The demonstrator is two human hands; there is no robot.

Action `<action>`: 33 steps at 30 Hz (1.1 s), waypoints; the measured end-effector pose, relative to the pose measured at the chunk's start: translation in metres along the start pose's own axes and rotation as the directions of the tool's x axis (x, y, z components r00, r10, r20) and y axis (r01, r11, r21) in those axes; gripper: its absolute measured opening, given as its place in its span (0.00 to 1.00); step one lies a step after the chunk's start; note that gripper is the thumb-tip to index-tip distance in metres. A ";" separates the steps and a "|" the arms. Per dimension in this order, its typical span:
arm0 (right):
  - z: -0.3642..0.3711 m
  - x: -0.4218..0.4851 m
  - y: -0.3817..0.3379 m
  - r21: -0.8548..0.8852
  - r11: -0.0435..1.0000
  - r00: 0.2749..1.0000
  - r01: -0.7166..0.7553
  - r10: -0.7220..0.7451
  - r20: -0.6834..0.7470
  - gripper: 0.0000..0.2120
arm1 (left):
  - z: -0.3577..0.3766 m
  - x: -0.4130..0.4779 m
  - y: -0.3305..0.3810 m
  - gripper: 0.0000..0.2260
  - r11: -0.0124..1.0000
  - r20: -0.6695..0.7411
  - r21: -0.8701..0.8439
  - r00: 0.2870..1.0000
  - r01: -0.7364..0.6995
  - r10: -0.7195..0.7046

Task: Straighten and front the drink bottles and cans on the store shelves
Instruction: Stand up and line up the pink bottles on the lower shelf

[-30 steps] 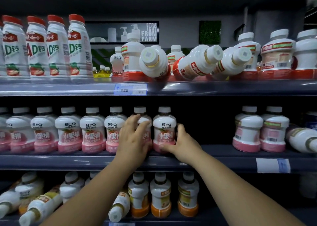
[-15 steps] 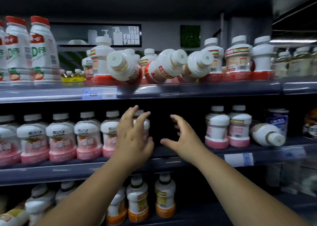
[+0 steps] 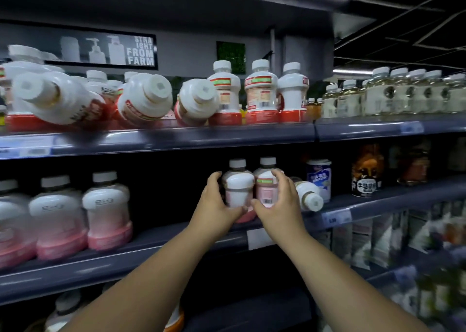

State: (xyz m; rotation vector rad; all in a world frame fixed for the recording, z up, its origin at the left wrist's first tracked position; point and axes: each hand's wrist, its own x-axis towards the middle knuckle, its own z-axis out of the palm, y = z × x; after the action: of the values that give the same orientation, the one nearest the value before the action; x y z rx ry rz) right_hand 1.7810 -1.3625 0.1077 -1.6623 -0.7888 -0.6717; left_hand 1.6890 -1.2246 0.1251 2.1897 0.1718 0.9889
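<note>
Two white-and-pink bottles stand side by side on the middle shelf [image 3: 176, 241]. My left hand [image 3: 214, 205] wraps the left side of the left pink bottle [image 3: 238, 188]. My right hand [image 3: 280, 203] wraps the right side of the right pink bottle [image 3: 264, 188]. Just right of them a white bottle [image 3: 309, 196] lies tipped with its cap toward me. A row of pink bottles [image 3: 106, 210] stands at the left of the same shelf. On the top shelf, several white-and-red bottles [image 3: 145, 99] lie tipped, with upright ones [image 3: 261, 92] beside them.
A dark gap separates the left row from the two bottles I hold. A blue-and-white can [image 3: 319, 177] and dark jars [image 3: 365, 172] stand to the right. Pale bottles [image 3: 393, 92] fill the top right shelf. Price tags [image 3: 336, 217] hang on the shelf edge; more bottles sit below.
My view and both hands have shifted right, away from the left pink row. The hands, spread in the air half a second ago, now close around the two pink bottles.
</note>
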 end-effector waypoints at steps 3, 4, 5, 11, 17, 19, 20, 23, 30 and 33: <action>-0.003 0.012 0.015 -0.042 0.997 0.996 -0.072 0.074 0.059 0.43 | 0.020 0.015 -0.001 0.42 0.993 -0.010 -0.032 0.994 0.112 -0.113; -0.003 0.015 0.018 -0.063 0.991 0.986 -0.121 0.128 0.111 0.46 | 0.025 0.019 -0.003 0.42 0.986 -0.008 -0.025 0.986 0.164 -0.165; -0.002 0.017 0.020 -0.104 0.981 0.970 -0.164 0.179 0.163 0.50 | 0.028 0.021 -0.005 0.43 0.979 -0.011 0.000 0.979 0.205 -0.205; -0.002 0.024 0.023 -0.210 0.957 0.929 -0.200 0.253 0.270 0.56 | 0.016 0.024 -0.012 0.38 0.947 -0.050 0.135 0.956 0.292 -0.288; 0.013 0.021 0.001 -0.116 0.980 0.865 -0.163 0.199 0.461 0.56 | -0.037 0.002 -0.021 0.38 0.867 -0.175 0.333 0.928 0.370 -0.329; 0.027 0.017 -0.011 -0.064 0.985 0.828 -0.158 0.168 0.534 0.52 | -0.056 -0.008 -0.025 0.39 0.843 -0.217 0.366 0.917 0.395 -0.336; 0.034 0.016 -0.015 -0.048 0.985 0.805 -0.165 0.163 0.570 0.49 | -0.064 -0.013 -0.026 0.40 0.832 -0.239 0.378 0.911 0.407 -0.337; 0.053 0.013 -0.031 -0.038 0.985 0.747 -0.169 0.153 0.647 0.44 | -0.083 -0.026 -0.032 0.43 0.817 -0.315 0.394 0.897 0.421 -0.310; 0.065 0.009 -0.036 -0.058 0.983 0.802 -0.172 0.174 0.572 0.46 | -0.098 -0.040 -0.045 0.37 0.930 -0.156 0.174 0.941 0.325 -0.299; 0.067 0.004 -0.038 -0.056 0.987 0.821 -0.149 0.156 0.549 0.61 | -0.090 -0.044 -0.044 0.39 0.882 -0.271 0.333 0.930 0.332 -0.248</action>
State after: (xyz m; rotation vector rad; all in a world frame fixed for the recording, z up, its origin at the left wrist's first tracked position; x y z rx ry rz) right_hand 1.7558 -1.2911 0.1189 -1.9347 -1.0409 -0.0637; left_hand 1.6024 -1.1589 0.1103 2.2886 0.8360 1.0897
